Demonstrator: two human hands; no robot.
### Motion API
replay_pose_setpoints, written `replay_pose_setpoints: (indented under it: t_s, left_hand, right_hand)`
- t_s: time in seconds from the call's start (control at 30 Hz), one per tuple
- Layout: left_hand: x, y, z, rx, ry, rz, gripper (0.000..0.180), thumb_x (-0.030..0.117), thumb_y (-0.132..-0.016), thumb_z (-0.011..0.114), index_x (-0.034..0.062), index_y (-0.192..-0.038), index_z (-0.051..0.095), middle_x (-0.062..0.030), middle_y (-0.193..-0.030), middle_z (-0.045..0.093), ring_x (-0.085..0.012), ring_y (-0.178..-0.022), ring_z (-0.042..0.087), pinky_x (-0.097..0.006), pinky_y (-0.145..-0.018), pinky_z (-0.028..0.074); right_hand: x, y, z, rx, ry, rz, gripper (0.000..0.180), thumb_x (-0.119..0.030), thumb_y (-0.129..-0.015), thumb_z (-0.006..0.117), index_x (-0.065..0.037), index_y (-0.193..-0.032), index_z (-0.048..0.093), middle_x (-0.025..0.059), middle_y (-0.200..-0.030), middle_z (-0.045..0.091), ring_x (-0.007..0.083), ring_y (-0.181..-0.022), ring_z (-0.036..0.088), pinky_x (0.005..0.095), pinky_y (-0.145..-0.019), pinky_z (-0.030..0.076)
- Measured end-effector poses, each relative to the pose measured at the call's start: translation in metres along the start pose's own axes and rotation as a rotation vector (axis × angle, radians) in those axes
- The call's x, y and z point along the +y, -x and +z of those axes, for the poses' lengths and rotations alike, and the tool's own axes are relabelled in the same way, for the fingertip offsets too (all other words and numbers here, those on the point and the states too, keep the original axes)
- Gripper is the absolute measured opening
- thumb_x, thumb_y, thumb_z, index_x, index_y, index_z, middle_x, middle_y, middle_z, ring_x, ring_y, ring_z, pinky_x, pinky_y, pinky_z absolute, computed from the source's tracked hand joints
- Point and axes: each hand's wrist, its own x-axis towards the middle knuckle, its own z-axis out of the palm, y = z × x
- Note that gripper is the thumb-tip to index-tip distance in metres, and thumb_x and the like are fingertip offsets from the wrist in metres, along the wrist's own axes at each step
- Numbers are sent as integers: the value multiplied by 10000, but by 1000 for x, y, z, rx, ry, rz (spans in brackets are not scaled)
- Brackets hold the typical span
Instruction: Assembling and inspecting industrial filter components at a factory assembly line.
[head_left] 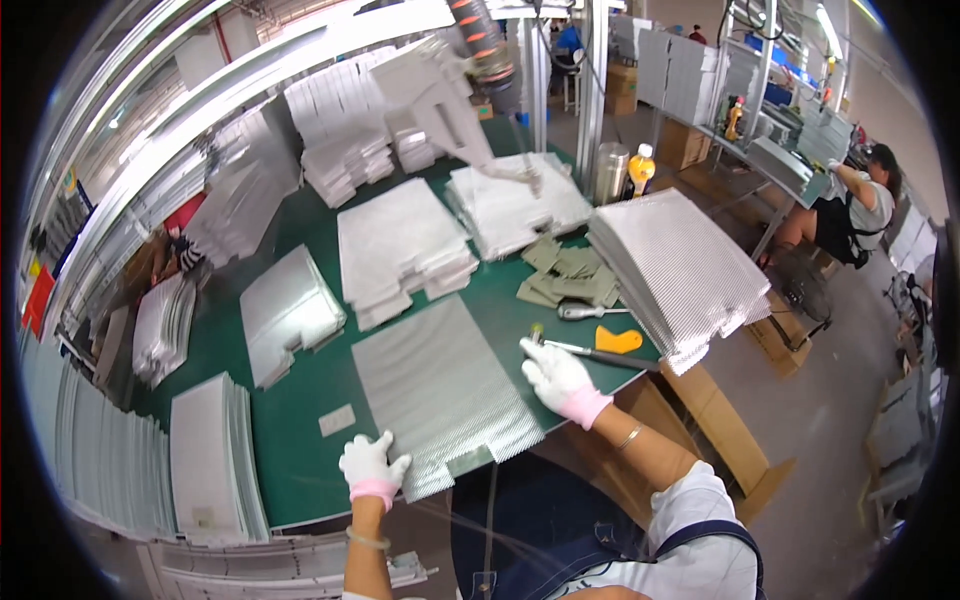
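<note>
A grey textured metal sheet (440, 375) with a notched near edge lies flat in front of me. A small grey-green patch (470, 460) sits at that edge. My left hand (372, 467), in a white glove with a pink cuff, is at the sheet's near left edge with fingers spread. To the right of the sheet is my right hand (558, 378), gloved alike, its fingers stretched toward the head of a hammer (605, 357) with a black grip. Whether the fingertips touch the hammer I cannot tell. A small pale rectangular piece (337, 420) lies left of the sheet.
Stacks of metal sheets (400, 240) stand around the green table (300, 455), with a tall textured stack (680, 260) at right. Grey-green pads (570, 272), a screwdriver (590, 312) and a yellow scraper-like piece (619, 341) lie near it. Beyond stand a steel flask (611, 172) and bottle (641, 170).
</note>
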Motion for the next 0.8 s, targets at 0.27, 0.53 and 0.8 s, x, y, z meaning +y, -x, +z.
replay_pose_setpoints:
  t_s: [0.27,0.53,0.8]
  left_hand:
    - [-5,2,5,28,78,31,434,329,-604,754,176,-993,639,-114,-1009,544,-309,-964,491,-423,-813,401]
    - [-5,2,10,-33,135,-56,528,349,-565,779,151,-1040,661,-114,-1017,532,-292,-992,473,-403,-856,384]
    - [-1,1,7,-51,116,-97,550,329,-550,781,144,-1054,660,-119,-1003,539,-295,-986,475,-394,-855,387]
  right_hand:
    - [89,-199,-96,322,503,141,320,-335,-806,543,-51,-946,583,145,-935,622,324,-889,550,420,-773,448]
    - [161,-314,-59,97,689,595,408,-342,-837,495,-87,-1146,572,73,-1130,605,267,-1081,527,421,-865,375]
    - [162,-335,-68,447,663,515,195,-149,-848,467,-79,-997,570,94,-959,636,239,-908,594,371,-775,447]
